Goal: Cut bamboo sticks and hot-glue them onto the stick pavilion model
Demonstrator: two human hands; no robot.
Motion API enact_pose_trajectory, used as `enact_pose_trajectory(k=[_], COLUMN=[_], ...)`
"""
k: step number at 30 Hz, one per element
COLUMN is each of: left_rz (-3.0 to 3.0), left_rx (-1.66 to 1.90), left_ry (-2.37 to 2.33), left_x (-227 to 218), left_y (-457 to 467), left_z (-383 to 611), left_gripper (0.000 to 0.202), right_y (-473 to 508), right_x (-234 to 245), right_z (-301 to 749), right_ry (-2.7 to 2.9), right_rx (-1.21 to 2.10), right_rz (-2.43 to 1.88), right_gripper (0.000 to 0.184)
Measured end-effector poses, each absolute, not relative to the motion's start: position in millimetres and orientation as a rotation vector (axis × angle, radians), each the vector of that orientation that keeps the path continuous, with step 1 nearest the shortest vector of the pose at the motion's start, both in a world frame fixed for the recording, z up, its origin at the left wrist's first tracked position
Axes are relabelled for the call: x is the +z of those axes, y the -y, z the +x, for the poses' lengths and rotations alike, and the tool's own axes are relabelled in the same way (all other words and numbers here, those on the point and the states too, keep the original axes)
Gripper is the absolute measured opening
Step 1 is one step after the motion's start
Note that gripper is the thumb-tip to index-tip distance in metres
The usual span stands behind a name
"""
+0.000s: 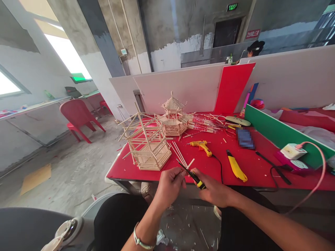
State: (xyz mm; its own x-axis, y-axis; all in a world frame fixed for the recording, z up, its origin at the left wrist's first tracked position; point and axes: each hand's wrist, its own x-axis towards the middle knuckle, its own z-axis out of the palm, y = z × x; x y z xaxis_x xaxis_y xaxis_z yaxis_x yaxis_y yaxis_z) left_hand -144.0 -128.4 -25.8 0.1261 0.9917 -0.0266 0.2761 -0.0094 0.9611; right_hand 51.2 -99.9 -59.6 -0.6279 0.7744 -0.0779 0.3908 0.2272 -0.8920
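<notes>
Pinched a short stick (192, 162) in the curled left hand (169, 184), by the near edge of the red surface (120, 168). Wrapped the right hand (217, 191) around a black-and-yellow tool (201, 184). Perhaps risked a cut from a slip so close.

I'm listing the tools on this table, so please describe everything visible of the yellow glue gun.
The glue gun is mostly yellow, apparently plastic, with a narrow nozzle at its left end. It lies on the red tabletop, its handle slanting toward the lower right, and a black cord runs from the handle toward the near edge. Nobody is holding it; whether it is on can't be told.
</notes>
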Motion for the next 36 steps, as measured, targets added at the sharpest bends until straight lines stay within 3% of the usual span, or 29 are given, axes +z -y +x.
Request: enact_pose_trajectory(k=[13, 20, 24, 26, 33, 36], left_rz=[1.508, 1.503, 1.443, 1.397, 1.481, 1.453], left_rx=[1.024, 1.067, 1.089, 1.088, 1.070, 1.094], left_ry=[-1.428, -1.428, -1.399, -1.370, -1.323, -1.241], left_x=[-40.1, -37.2, -40.6, -44.9, -52.2, -56.9], left_y=[122.4, 123.2, 120.0, 117.4, 111.9, 108.6], left_z=[-144.9, -143.7, -146.4, -150.7, -162.9, -162.9], left_gripper=[0.034, 0.036, 0.037, 0.037, 0.038, 0.039], right_y=[98.2, 102.6, 100.6, 99.5, 101.8, 104.3], right_x=[-74.3, -71.5, -65.8, -64.9, -77.4, -71.2], right_z=[47.1, 41.0, 40.6, 43.4, 52.8, 52.6], right_ry=[2.174, 2.089, 2.055, 2.022, 1.679, 1.374], right_rx=[1.318, 1.442, 1.481, 1.571, 1.888, 2.287], right_rz=[-1.152, -1.348, -1.310, -1.291, -1.259, -1.060], right_gripper=[0.052, 0.028, 0.043, 0.047, 0.032, 0.039])
